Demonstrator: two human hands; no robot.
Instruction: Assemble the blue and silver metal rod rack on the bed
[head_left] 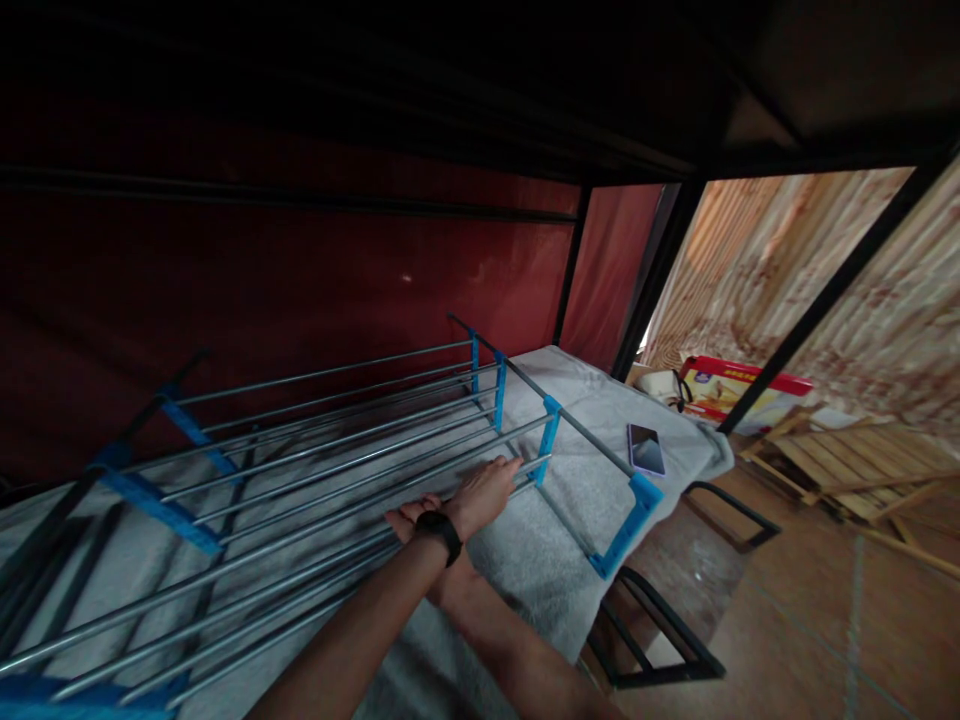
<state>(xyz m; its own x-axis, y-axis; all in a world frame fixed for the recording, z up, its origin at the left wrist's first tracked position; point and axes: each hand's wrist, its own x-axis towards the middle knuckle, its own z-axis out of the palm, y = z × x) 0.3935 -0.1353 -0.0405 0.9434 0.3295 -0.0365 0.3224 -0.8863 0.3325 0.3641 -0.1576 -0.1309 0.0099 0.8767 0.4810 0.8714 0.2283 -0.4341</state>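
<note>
A rack (360,455) of thin metal rods with blue plastic connectors lies across a grey blanket. My forearms cross over its near side. My left hand (487,492), with a black watch on its wrist, reaches right, its fingers closed on a metal rod beside a blue connector (550,440). Under that wrist, my right hand (411,512) reaches left and is curled at the rods, partly hidden by the left arm. At the rack's right end, another blue connector (626,525) has no long rods in it.
A phone (646,449) lies on the blanket (585,400) to the right. Black metal frame posts (664,270) and a dark surface overhead enclose the space. Beyond are a red and yellow box (739,390), a folded wooden piece (862,460) and a black-framed chair (660,640).
</note>
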